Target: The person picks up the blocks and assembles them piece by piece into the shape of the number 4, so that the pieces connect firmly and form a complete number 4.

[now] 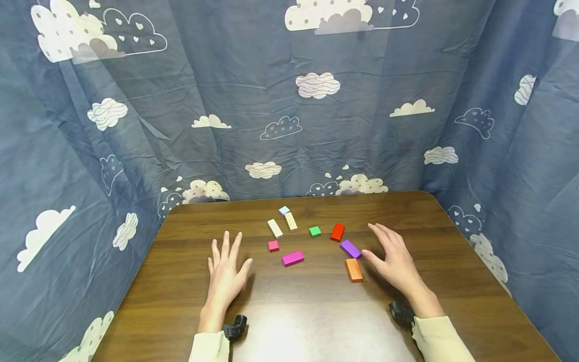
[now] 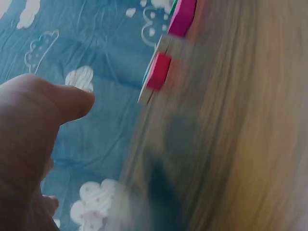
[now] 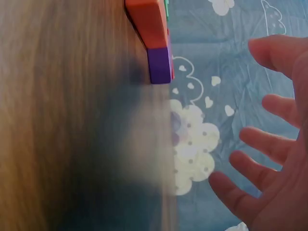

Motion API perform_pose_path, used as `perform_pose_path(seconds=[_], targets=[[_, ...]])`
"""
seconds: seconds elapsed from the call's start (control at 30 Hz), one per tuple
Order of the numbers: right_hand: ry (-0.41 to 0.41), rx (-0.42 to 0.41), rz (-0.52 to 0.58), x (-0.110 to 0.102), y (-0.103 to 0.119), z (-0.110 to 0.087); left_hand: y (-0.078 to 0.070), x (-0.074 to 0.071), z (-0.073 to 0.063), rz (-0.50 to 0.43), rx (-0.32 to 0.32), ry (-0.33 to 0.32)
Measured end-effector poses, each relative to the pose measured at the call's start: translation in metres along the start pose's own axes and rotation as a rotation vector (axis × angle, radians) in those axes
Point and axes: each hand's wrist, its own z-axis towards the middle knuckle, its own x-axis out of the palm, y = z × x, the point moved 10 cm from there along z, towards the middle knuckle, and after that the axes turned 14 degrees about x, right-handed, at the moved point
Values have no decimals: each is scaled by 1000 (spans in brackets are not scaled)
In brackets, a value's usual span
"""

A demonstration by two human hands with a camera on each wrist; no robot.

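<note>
My left hand (image 1: 226, 276) hovers over the left part of the table with its fingers spread, holding nothing. Nearest to it are a small crimson block (image 1: 273, 246) and a longer magenta block (image 1: 293, 258). On the other side my right hand (image 1: 395, 261) is held above the table, fingers extended and hand empty. Its thumb overlaps the end of a purple block (image 1: 351, 249) in the head view, while the right wrist view shows the thumb (image 3: 274, 53) apart from that block. An orange block (image 1: 354, 270) lies just nearer than the purple one.
Farther back on the brown wooden table (image 1: 294, 311) lie a red block (image 1: 337, 232), a small green block (image 1: 315, 231), two cream blocks (image 1: 275, 228) and a small light blue block (image 1: 284, 210). A blue cloud-patterned curtain (image 1: 253, 100) hangs behind the table and along its sides.
</note>
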Motion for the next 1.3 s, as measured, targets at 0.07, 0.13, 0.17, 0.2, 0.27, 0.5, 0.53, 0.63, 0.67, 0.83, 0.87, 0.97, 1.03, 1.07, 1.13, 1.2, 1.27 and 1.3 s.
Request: perform_pose_path(seconds=[0.07, 0.13, 0.17, 0.2, 0.27, 0.5, 0.53, 0.63, 0.67, 0.83, 0.87, 0.97, 1.03, 1.07, 1.13, 1.2, 1.27, 1.3], targets=[[24, -4, 17, 4, 2, -1, -7, 4, 1, -48, 24, -15], [51, -8, 28, 9, 3, -2, -15, 7, 3, -100, 60, -46], [66, -10, 33, 11, 5, -3, -19, 8, 4, -118, 76, -58], [87, -10, 43, 13, 6, -4, -23, 10, 6, -140, 92, -73], [135, -2, 61, 18, 7, -4, -29, 13, 8, -185, 121, -98], [281, 10, 74, 36, 13, -8, -45, 21, 10, -287, 185, -142], [295, 8, 67, 38, 13, -9, -47, 23, 10, -294, 187, -142], [332, 0, 57, 45, 13, -13, -54, 28, 9, -314, 197, -134], [339, -4, 54, 46, 13, -14, -56, 30, 9, -326, 199, -128], [347, -11, 19, 49, 13, -18, -67, 41, 8, -384, 195, -87], [352, -10, 6, 50, 12, -18, -69, 42, 8, -389, 194, -84], [383, -1, -26, 54, 12, -19, -75, 46, 7, -390, 202, -91], [405, -2, -44, 56, 12, -20, -80, 50, 6, -435, 206, -81], [413, -3, -49, 57, 12, -20, -82, 53, 6, -475, 204, -67], [423, -12, -59, 58, 13, -20, -87, 63, 6, -567, 193, -24], [428, -19, -66, 58, 13, -20, -91, 74, 6, -665, 172, 32], [434, -22, -65, 58, 12, -21, -96, 84, 6, -712, 163, 75], [437, -20, -61, 59, 12, -21, -98, 87, 5, -722, 160, 90]])
